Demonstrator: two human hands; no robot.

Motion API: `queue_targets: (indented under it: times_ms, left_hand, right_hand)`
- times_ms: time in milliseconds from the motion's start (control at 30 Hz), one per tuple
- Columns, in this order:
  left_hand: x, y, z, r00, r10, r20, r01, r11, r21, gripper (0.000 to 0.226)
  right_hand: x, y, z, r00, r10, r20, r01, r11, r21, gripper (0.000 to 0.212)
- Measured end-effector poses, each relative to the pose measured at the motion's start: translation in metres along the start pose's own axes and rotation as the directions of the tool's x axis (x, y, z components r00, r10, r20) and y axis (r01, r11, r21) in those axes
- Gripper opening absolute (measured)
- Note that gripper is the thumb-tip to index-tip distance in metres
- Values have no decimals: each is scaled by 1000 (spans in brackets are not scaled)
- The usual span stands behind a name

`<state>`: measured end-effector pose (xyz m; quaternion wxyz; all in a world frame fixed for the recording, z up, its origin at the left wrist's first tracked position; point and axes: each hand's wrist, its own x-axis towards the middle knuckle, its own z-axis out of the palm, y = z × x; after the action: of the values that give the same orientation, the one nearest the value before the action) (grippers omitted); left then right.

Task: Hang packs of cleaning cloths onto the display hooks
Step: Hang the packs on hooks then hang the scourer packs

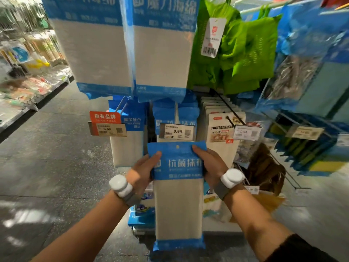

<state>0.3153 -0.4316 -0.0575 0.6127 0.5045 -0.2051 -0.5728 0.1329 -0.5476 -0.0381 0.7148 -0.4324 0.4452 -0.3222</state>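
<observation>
I hold a long pack of cleaning cloths upright in both hands; it has a blue header with a small hang hole and a pale cloth body. My left hand grips the header's left edge and my right hand grips its right edge. The header sits just below the 9.99 price tag on the middle display hook, where matching blue packs hang. The hole is apart from the hook's tip.
Big blue sponge packs hang overhead. Another hook with cloth packs stands left, beige packs on a black hook right. Green bags hang upper right. A shelf lines the aisle's left side; grey floor lies below.
</observation>
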Motion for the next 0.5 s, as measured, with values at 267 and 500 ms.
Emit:
queue_targets:
  times_ms: [267, 500]
  left_hand:
    - [16, 30, 12, 992, 116, -41, -120, 988, -98, 34]
    - [32, 45, 15, 990, 118, -78, -124, 990, -67, 42]
  right_hand:
    - [-1, -38, 16, 992, -105, 73, 104, 994, 24, 33]
    - [15, -48, 29, 993, -114, -6, 114, 993, 36, 29]
